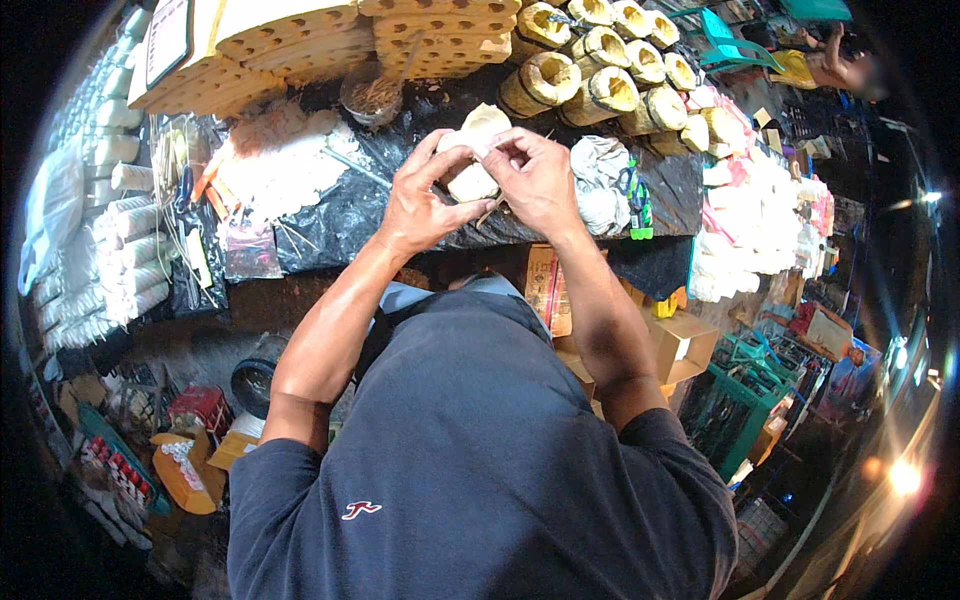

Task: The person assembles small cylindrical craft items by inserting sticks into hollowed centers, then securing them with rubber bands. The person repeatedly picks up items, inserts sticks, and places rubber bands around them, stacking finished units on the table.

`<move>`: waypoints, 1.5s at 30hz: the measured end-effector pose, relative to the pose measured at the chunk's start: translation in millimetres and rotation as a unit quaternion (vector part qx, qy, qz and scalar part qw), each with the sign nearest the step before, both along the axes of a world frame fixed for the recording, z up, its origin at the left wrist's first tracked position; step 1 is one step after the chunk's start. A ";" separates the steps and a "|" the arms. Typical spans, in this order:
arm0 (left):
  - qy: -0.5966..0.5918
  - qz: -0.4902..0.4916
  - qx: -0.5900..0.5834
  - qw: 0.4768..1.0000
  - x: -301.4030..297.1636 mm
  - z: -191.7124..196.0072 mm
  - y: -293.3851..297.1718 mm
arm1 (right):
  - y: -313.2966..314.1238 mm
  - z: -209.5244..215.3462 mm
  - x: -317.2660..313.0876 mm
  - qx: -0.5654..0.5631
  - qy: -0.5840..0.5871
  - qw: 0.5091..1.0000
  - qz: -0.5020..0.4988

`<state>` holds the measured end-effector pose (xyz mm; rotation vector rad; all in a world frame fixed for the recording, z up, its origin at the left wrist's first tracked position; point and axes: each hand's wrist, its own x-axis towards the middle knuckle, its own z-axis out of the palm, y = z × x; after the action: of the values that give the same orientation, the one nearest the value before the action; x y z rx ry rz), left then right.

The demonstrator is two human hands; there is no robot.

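My left hand (425,200) and my right hand (535,175) meet over the black-covered table (340,215). Between them is a pale cream piece (472,184), with a rounded, cup-like part at its far end and a blocky part nearer me. Its exact kind is not clear. The curled left fingers and thumb grip it from the left side. On the right, the fingers are bent and pinched together against its middle. My fingers hide part of it. A crumpled grey-white cloth (600,180) lies just right of my right hand, beside a green-and-black packet (640,203).
Stacked cream blocks with rows of holes (440,55) stand at the back left, near a clear tub of brown stuff (372,97). Hollow yellowish cylinders (540,83) fill the back right. White rolls (135,220) line the far left. Cardboard boxes (685,340) stand below, right.
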<state>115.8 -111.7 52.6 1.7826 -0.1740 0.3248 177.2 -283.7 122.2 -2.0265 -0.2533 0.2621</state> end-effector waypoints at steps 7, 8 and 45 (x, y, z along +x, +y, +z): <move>0.165 -0.013 -0.421 0.892 -3.2 21.0 21.2 | 8.4 57.8 7.6 0.043 -0.036 0.997 -0.050; 0.194 -0.022 -0.491 0.849 -1.6 13.6 31.4 | -3.5 56.6 2.3 0.126 -0.026 0.989 -0.079; 0.050 0.117 -0.198 0.972 -81.3 -37.1 66.7 | 7.4 -155.0 -115.2 0.312 0.512 0.796 -0.077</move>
<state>34.5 -44.9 15.5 1.4193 0.1666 0.4053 62.0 -276.2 -32.8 -1.0172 0.4626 0.9813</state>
